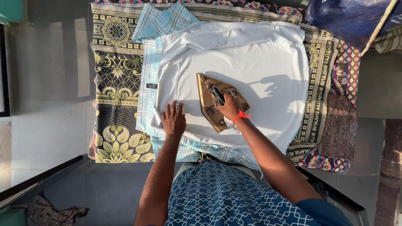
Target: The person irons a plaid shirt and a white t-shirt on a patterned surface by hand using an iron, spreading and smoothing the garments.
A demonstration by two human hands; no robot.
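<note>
1. Brass-coloured metal is showing on the iron (211, 104), which is lying on the white shirt (251, 62) near the middle of the surface (117, 83); it looks heavy and rigid, and probably hot, so the dark handle on top is the only safe place to hold it.
2. Right hand (230, 108) is closing around that handle, an orange thread tied at the wrist.
3. Left hand (173, 119) is lying open and flat, fingers spread, pressing the shirt's near edge just left of the iron.
4. Shirt cloth is looking thin, soft and light; it is likely to slide or wrinkle unless held flat.
5. Checked blue shirts (161, 21) are lying under it on a patterned yellow-and-black blanket.
6. One small dark rectangular label (151, 86) is sitting on the checked cloth's left edge.
7. Blue plastic bag (347, 19) is resting at the far right corner.
</note>
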